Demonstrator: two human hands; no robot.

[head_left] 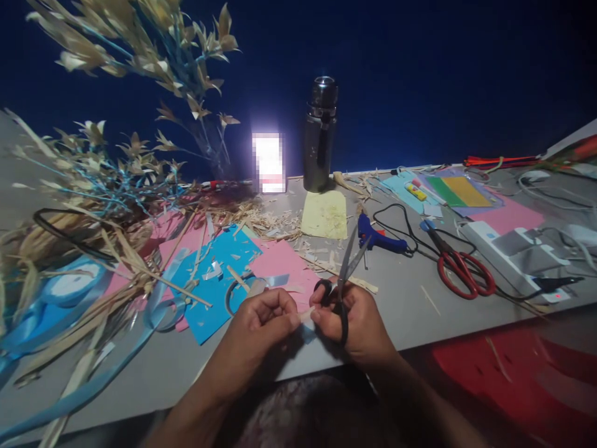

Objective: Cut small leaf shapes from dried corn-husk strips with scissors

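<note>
Near the table's front edge, my left hand (265,326) pinches one end of a small pale strip (306,315), which looks like dried husk. My right hand (364,326) holds the strip's other end between thumb and finger. Dark-handled scissors (344,274) hang on that same right hand, their blades pointing up and away, slightly parted and touching nothing. Behind my left hand lie a roll of tape (229,295), a pink sheet (282,261) and a blue sheet (200,317) strewn with scraps.
On the right lie a blue glue gun (385,241), red-handled scissors (470,274) and a white power strip (501,255) with cables. A dark flask (319,152) stands at the back beside a bright blurred rectangle (268,162). Dried stems (125,168) and blue ribbon (107,367) crowd the left.
</note>
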